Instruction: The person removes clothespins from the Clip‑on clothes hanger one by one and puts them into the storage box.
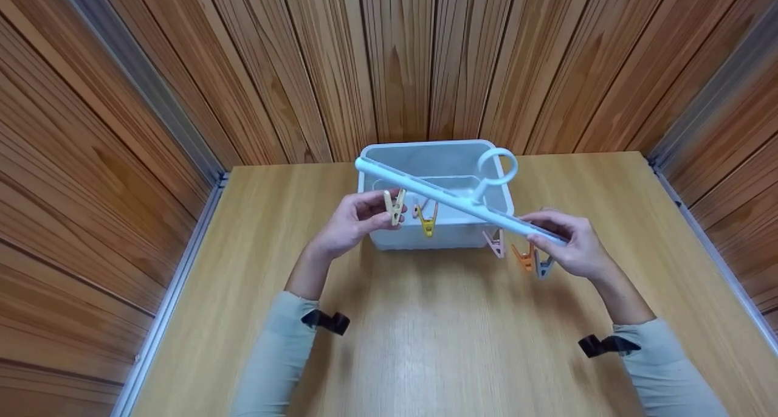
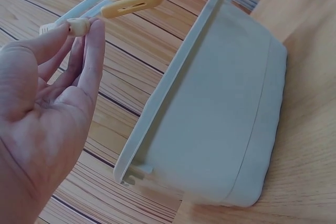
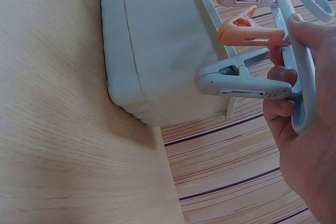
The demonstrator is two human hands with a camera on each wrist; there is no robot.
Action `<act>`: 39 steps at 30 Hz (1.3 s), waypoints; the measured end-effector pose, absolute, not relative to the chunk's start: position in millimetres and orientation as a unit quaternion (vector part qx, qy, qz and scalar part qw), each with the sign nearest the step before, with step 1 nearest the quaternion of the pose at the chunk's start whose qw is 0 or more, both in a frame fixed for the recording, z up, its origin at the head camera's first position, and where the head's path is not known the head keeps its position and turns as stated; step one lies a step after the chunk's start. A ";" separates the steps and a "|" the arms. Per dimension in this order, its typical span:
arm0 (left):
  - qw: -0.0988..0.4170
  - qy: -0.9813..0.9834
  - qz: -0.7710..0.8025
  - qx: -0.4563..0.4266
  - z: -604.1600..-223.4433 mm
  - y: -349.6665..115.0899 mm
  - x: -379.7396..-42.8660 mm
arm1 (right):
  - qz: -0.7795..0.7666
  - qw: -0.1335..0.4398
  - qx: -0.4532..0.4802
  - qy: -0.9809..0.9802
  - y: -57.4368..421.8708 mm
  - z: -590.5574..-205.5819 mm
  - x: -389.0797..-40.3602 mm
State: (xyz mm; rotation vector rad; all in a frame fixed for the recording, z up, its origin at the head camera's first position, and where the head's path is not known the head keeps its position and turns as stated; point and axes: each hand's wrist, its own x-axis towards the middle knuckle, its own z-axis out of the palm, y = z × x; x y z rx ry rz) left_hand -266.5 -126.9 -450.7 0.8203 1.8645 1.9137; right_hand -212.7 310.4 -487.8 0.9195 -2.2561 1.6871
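Observation:
A light blue hanger bar (image 1: pixel 419 186) with a ring hook (image 1: pixel 512 174) slants down to the right above a pale bin. My right hand (image 1: pixel 574 244) grips its lower right end, thumb on one side and fingers on the other. My left hand (image 1: pixel 347 228) pinches a cream clothespin (image 1: pixel 397 210) near the raised left end; I cannot tell whether that clothespin is joined to the bar. From the bar hang a yellow clothespin (image 2: pixel 134 3), a pink clothespin (image 1: pixel 497 245), an orange clothespin (image 3: pixel 247 34) and a blue-grey clothespin (image 3: pixel 244 83), the last one closest to the right hand.
The pale grey bin (image 1: pixel 437 239) stands at the back of the wooden table (image 1: pixel 419 344), beneath the hanger. Something small and pink (image 1: pixel 416 211) shows behind the yellow clothespin. Wood-panelled walls (image 1: pixel 395 58) enclose the table at the back and sides.

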 end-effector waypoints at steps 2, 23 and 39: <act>0.176 0.657 0.672 0.294 -449.6 -126.5 -265.7 | 0.560 0.085 0.306 -0.765 311.1 -487.5 -212.2; 0.175 0.637 0.704 0.262 -449.1 -119.0 -260.5 | 0.570 0.085 0.314 -0.754 306.2 -484.8 -211.4; 0.093 0.674 0.675 0.287 -451.2 -111.4 -256.8 | 0.569 0.093 0.307 -0.757 302.9 -485.4 -212.3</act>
